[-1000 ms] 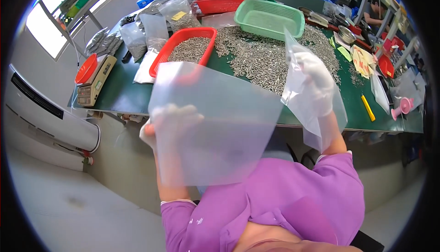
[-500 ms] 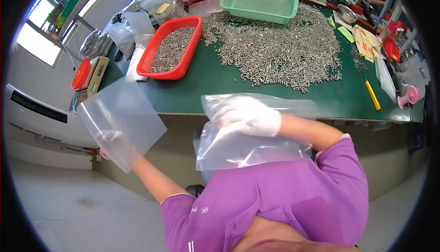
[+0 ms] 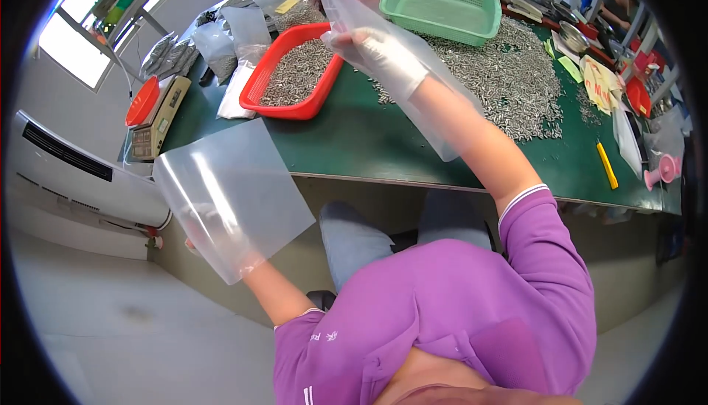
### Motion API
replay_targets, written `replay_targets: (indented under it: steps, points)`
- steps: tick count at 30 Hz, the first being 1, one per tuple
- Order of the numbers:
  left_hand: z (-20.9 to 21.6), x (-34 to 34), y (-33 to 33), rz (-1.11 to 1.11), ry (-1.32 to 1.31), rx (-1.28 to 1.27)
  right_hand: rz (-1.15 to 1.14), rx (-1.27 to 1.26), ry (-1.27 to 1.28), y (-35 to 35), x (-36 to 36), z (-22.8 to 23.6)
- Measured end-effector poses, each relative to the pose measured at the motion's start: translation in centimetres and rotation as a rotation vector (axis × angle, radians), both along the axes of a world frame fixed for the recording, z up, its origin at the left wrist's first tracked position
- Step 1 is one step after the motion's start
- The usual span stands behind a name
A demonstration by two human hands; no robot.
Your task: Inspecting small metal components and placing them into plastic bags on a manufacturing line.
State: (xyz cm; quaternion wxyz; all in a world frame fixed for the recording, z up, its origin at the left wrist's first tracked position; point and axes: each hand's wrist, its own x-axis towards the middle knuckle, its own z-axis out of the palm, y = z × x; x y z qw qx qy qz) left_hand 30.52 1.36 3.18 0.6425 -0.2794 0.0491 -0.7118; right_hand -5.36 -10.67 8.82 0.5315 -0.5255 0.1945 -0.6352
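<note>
Head view: the person's left hand (image 3: pixel 212 227) grips a clear plastic sheet (image 3: pixel 254 176) from behind, its bend likely keeping it upright; the right hand (image 3: pixel 385 60) clasps plastic film (image 3: pixel 349 13), red basket (image 3: pixel 291 112) just left, metal pins (image 3: pixel 509 84) right.

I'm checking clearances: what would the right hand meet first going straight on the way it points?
Probably the red basket of metal pieces beyond the right hand, though depth is unclear and the hand might pass above.

Bright indoor light, window (image 3: pixel 74 55) at ten o'clock blown white, glare streaks on plastic sheet (image 3: pixel 258 184) at nine, left hand (image 3: pixel 210 219) hazy through it, bowed surface (image 3: pixel 350 154), black corners.
</note>
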Motion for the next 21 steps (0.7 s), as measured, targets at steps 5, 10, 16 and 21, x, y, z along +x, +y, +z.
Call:
replay_targets:
  steps: [5,10,16,21]
  points:
    - [-3.1,4.6,3.6,-0.012,0.246,-0.206,0.145,0.335,-0.023,0.5,3.2,-3.5]
    - [-3.9,12.1,6.3,-0.051,0.514,-0.475,-0.331,0.189,0.933,2.3,6.6,-6.3]
    - [-2.3,11.8,8.6,0.255,0.390,-0.515,0.467,0.027,0.519,8.7,17.3,-4.8]
    - [-0.9,10.3,9.1,0.532,0.218,-0.484,0.692,0.027,0.567,11.9,17.0,-3.6]
